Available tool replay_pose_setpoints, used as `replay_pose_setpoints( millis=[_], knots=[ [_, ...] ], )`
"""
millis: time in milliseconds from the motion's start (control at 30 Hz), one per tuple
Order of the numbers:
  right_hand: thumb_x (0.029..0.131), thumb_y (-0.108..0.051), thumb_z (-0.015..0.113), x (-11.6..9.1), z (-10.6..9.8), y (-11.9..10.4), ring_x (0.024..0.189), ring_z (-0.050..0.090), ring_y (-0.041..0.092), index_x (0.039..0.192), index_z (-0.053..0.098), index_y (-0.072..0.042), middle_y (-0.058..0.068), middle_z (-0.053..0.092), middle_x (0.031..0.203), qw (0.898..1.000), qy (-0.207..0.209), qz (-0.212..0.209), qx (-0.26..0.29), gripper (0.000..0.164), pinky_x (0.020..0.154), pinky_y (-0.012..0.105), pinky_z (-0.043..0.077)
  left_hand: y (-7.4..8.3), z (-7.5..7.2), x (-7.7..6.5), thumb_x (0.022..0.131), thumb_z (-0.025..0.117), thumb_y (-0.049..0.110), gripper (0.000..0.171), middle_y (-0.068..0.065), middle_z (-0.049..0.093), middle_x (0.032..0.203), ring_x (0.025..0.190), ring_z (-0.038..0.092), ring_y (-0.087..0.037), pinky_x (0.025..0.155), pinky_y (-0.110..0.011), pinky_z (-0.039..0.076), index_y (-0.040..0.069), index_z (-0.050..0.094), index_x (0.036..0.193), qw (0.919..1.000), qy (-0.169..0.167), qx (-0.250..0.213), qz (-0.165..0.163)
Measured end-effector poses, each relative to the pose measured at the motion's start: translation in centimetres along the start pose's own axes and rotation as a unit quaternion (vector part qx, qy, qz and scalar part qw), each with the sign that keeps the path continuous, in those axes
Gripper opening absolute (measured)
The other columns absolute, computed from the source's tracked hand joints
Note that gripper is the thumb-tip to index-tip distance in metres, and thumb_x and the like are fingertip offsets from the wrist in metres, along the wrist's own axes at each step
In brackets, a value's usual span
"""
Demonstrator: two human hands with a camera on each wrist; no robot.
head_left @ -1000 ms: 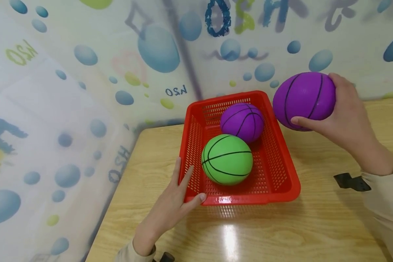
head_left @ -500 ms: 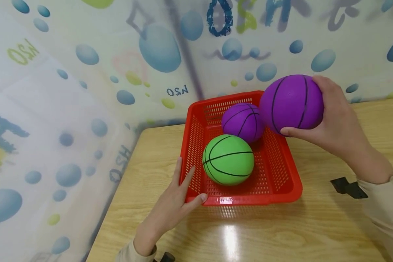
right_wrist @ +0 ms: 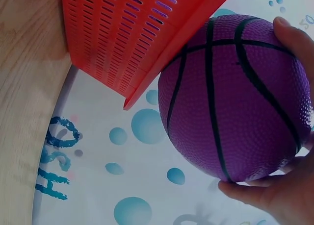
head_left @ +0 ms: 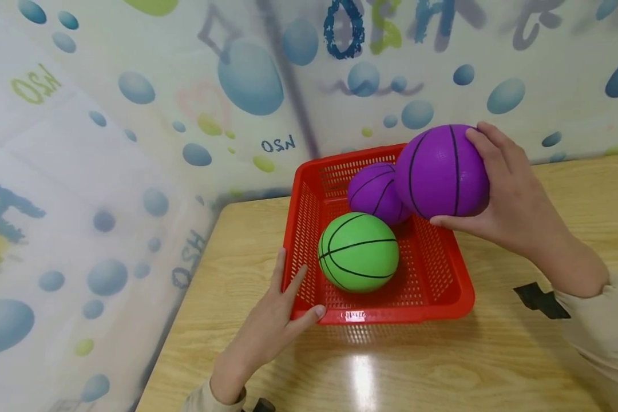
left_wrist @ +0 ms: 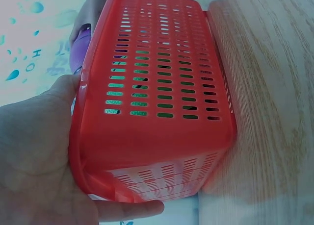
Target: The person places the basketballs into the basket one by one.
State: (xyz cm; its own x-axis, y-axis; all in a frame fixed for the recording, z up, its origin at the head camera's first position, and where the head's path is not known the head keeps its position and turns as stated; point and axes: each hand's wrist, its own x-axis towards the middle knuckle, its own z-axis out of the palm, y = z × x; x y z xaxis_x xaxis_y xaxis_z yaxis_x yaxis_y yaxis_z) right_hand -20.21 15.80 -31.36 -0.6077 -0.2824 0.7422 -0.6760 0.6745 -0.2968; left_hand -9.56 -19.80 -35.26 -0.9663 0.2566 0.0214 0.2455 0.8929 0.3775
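My right hand grips a purple basketball with black lines, thumb at its lower side and fingers over its right side. The ball hangs over the right rim of a red plastic basket. My left hand rests on the basket's near left corner, its fingers straight and spread. Inside the basket lie a green basketball and, behind it, another purple basketball, partly hidden by the held one. In the right wrist view the held purple basketball is beside the basket's rim.
The basket stands on a light wooden table whose left edge runs beside it. Behind and to the left is a pale wall with blue bubbles and letters. Black straps show near both sleeves.
My right hand has carried the purple basketball left and slightly down, from beside the basket to over its right rim. My left hand and the basket have stayed in place.
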Motion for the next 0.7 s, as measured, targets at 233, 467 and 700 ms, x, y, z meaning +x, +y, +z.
replay_pose_setpoints(
  millis=[233,467,700],
  knots=[
    [0.065,-0.076,0.058,0.0,0.6,-0.7,0.128,0.031,0.039,0.142,0.031,-0.005,0.014,0.026,0.148,0.998,-0.022,-0.021,0.050,0.109,0.077,0.066,0.042,0.0,0.2,0.1,0.088,0.053,0.055,0.076,-0.003,-0.015,0.154,0.097,0.060,-0.034,0.079,-0.043,0.050,0.011,0.031,0.146,1.0000,0.005,0.004,0.000],
    [0.066,-0.076,0.058,0.0,1.3,-1.9,0.128,0.032,0.038,0.142,0.031,-0.004,0.015,0.026,0.147,0.995,-0.043,-0.071,0.054,0.107,0.076,0.063,0.044,0.0,0.2,0.1,0.088,0.051,0.057,0.076,-0.002,-0.014,0.154,0.096,0.061,-0.031,0.079,-0.042,0.050,0.012,0.032,0.146,0.9999,0.012,0.003,0.004],
    [0.058,-0.048,0.085,-0.2,1.7,-2.4,0.128,0.031,0.037,0.146,0.022,-0.007,0.014,0.025,0.147,0.989,-0.094,-0.048,0.108,0.116,0.074,0.061,0.047,0.0,0.2,0.0,0.088,0.053,0.054,0.075,-0.003,-0.014,0.154,0.096,0.061,-0.033,0.079,-0.044,0.050,0.012,0.031,0.146,0.9999,0.012,0.002,0.002]
  ],
)
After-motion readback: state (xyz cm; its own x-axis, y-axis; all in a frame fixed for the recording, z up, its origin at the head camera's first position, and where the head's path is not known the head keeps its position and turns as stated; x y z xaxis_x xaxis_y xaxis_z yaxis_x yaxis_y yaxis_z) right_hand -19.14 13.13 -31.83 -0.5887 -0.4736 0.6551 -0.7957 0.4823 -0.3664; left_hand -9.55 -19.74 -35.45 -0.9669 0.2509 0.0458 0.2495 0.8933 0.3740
